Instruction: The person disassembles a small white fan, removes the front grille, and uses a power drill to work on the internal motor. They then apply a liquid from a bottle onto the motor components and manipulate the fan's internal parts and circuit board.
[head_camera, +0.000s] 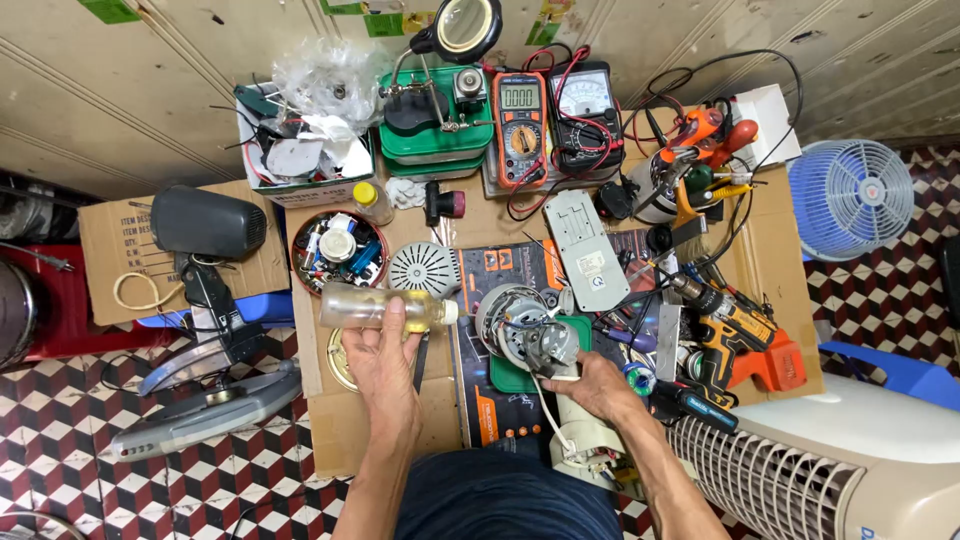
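Note:
My left hand (383, 360) grips a clear plastic bottle (375, 306) of yellowish liquid, held sideways with its nozzle pointing right toward a fan motor (520, 322). My right hand (597, 385) is closed on the motor's near side, at its white cable (548, 415). The motor rests on a green lid (510, 375) lying on a dark mat over the cardboard-covered work surface (350, 430). A white ribbed motor cover (423, 268) lies just beyond the bottle.
Two multimeters (520, 125) stand at the back beside a green box and magnifier. A round tin of small parts (338, 250), an orange cordless drill (740, 335), screwdrivers, a blue fan (850, 195) and a white fan housing (830, 460) crowd the sides.

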